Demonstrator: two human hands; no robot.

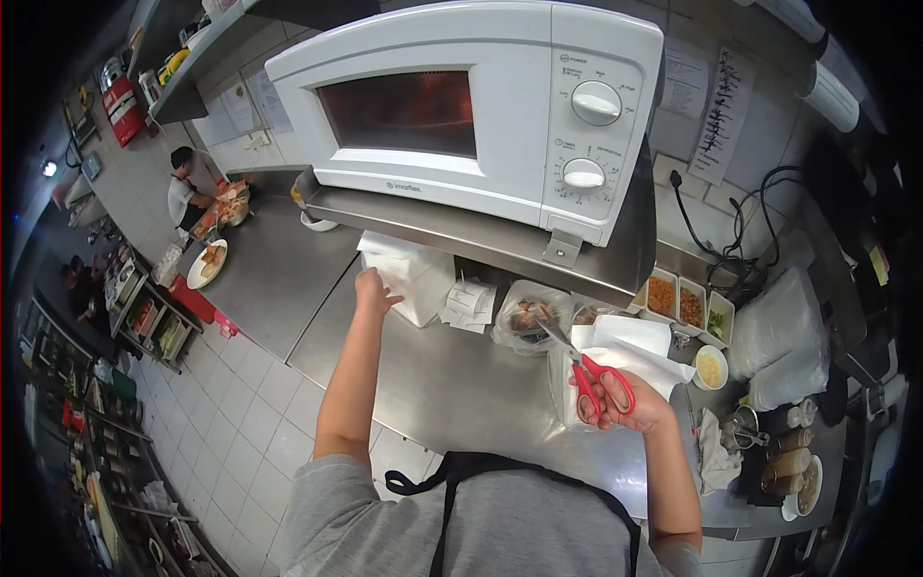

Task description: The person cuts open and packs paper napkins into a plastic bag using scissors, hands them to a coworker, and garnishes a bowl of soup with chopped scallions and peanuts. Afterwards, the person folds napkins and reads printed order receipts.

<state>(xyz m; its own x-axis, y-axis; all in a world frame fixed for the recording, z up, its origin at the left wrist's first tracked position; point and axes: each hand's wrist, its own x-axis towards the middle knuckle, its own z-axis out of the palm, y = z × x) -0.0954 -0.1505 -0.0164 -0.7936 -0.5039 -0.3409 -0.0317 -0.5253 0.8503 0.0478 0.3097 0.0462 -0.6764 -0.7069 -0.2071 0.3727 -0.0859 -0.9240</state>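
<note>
Microwave (pixel 452 106), 12 o'clock; left hand (pixel 376 290), 9 o'clock, spread; right hand (pixel 625 402), 4 o'clock, grips scissors (pixel 576 355): slipping could pierce plastic bag (pixel 521 315).

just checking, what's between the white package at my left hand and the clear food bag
Printed paper slips lie between them, as the head view shows.

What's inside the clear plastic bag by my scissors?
Brownish pieces show through the clear plastic bag. The red scissors cover a bit of it, and the pile's underside is hidden.
</note>
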